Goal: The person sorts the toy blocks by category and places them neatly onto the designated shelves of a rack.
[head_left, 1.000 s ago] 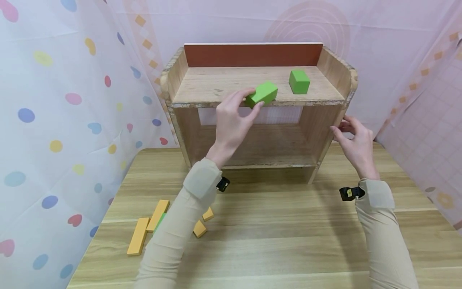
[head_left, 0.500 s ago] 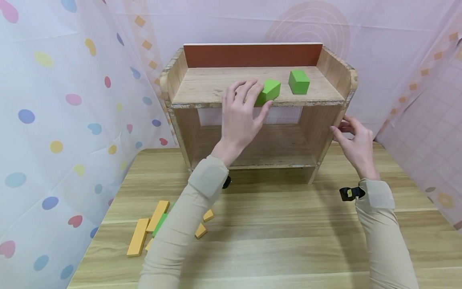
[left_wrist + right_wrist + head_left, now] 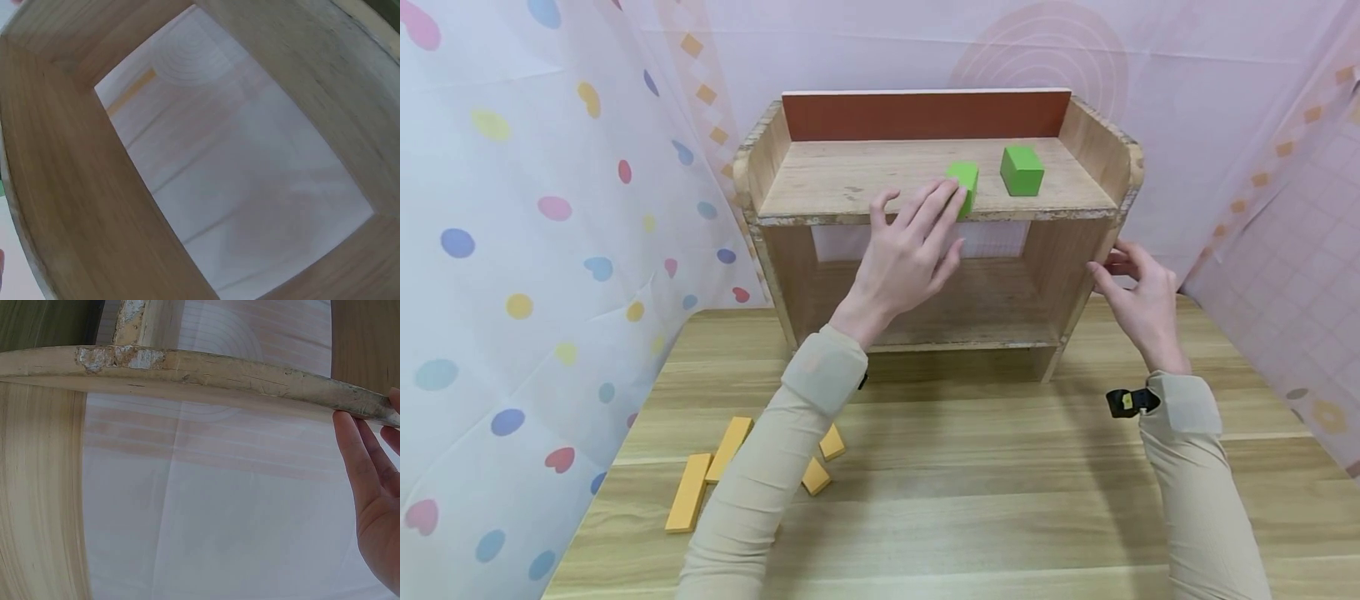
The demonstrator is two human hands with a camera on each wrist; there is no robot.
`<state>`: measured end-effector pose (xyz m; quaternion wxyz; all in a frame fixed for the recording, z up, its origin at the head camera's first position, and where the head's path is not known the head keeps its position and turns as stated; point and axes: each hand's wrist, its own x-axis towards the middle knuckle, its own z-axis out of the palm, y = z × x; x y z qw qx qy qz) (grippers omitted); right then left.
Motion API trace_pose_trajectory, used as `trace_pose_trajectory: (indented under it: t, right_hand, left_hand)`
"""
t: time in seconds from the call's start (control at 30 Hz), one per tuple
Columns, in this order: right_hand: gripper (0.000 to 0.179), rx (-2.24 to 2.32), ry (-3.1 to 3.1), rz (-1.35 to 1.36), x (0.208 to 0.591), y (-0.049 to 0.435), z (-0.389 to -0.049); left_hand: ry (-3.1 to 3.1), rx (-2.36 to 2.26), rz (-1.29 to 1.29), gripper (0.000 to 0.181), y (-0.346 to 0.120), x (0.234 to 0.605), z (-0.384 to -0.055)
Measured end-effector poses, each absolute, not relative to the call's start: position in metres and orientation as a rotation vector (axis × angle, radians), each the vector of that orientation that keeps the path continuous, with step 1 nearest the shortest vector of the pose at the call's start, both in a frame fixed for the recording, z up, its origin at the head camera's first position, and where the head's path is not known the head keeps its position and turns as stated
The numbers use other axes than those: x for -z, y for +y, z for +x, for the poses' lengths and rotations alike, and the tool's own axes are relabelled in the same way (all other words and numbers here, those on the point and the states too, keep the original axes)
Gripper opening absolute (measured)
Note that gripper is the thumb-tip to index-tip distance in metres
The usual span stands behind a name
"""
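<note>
Green block (image 3: 964, 172) on the shelf's top, close to the front edge. Largest around it we have the table (image 3: 970, 483), wood-grained, carrying the shelf (image 3: 842, 171). Left hand (image 3: 910, 250) reaches in from the near left: fingers extended, at least one against the block, thumb apart and lower; no grip that we can see. Right hand (image 3: 1138, 304) pinches the shelf's right side, thumb at the front edge, fingers on the outer face; steadying it, we judge. Two long yellow blocks (image 3: 688, 493) lie at the table's left, smaller yellow blocks (image 3: 816, 477) near them; a sleeve (image 3: 752, 483) hides part of that group. Second green block (image 3: 1022, 172) sits to the right of ours, apart from it.

Handling: we judge ours light, stiff, not fragile, smooth enough to skid on bare wood. Best hold, we think, is across its two long sides, thumb opposing fingers. Fingers cover part of it, but the long axis appears to run front to back, one end toward the front edge.
</note>
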<state>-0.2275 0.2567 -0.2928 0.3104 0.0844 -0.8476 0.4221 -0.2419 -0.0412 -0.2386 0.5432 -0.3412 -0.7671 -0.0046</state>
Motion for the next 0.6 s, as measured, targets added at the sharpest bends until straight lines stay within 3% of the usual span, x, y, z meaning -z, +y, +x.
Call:
trace_pose_trajectory:
  t: [0.6]
  right_hand:
    - [0.038, -1.116, -2.238, 0.223, 0.293, 0.256, -0.228]
  left_hand:
    - [-2.058, -0.076, -0.688, 0.048, -0.013, 0.228, -0.245]
